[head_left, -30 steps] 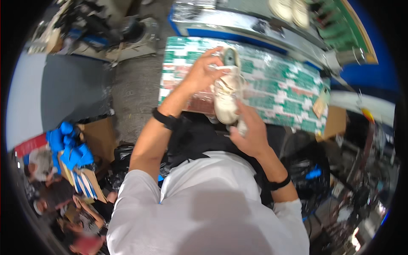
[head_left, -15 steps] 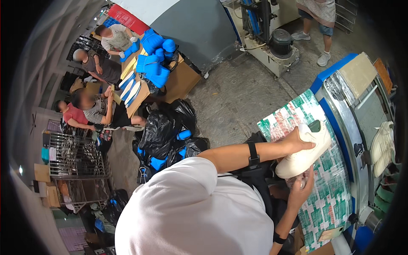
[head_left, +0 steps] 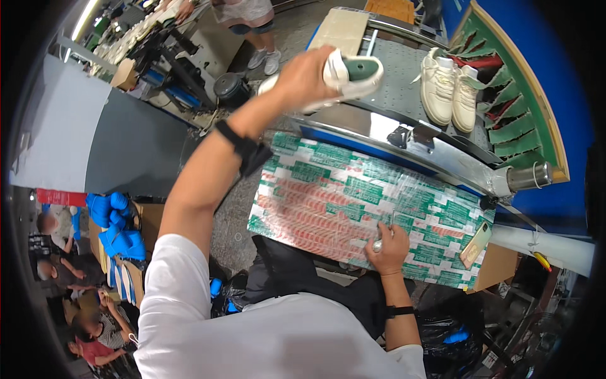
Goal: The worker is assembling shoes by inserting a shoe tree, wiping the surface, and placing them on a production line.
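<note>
My left hand grips a cream shoe from above, in the air by the near edge of the conveyor. A dark green last shows in the shoe's opening; its toe is partly behind my hand. Lower right, my right hand is over the board with its green, white and red printed covering. Those fingers are curled round a small shiny piece whose kind I cannot tell.
Two cream laced shoes stand on the grey conveyor before a green strip curtain. A phone lies at the board's right end. A metal cylinder juts out at right. Several people work far left; another stands beyond the conveyor.
The view has turned right toward the conveyor. My left hand has carried the shoe from over the board to the conveyor's edge. My right hand has come off the shoe.
</note>
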A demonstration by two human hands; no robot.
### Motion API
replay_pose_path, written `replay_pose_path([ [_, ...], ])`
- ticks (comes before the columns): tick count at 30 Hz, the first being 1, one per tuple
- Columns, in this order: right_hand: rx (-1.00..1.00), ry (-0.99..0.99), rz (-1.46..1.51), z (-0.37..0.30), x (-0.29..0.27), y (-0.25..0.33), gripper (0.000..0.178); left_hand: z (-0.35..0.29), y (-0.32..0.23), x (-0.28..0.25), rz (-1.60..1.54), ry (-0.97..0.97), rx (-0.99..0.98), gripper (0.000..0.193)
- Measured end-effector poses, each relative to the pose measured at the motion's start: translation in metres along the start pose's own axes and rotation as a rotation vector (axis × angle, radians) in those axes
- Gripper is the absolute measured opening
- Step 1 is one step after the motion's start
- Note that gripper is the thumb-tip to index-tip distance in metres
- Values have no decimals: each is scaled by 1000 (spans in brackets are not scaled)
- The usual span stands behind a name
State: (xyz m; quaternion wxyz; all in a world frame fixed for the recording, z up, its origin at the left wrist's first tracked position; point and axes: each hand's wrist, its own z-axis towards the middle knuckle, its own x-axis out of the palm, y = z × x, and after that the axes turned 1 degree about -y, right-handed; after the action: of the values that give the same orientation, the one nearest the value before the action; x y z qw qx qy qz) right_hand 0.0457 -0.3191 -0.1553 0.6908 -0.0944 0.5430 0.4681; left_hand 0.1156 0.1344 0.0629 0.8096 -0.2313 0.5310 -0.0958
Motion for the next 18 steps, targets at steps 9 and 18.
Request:
replay_pose_path([
  [9,70,65,60,3,2,-2,48,141,48,84,505,134,-425,106],
  [18,83,75,88,3,2,-6,48,200,-104,284,-155,350,-340,83],
])
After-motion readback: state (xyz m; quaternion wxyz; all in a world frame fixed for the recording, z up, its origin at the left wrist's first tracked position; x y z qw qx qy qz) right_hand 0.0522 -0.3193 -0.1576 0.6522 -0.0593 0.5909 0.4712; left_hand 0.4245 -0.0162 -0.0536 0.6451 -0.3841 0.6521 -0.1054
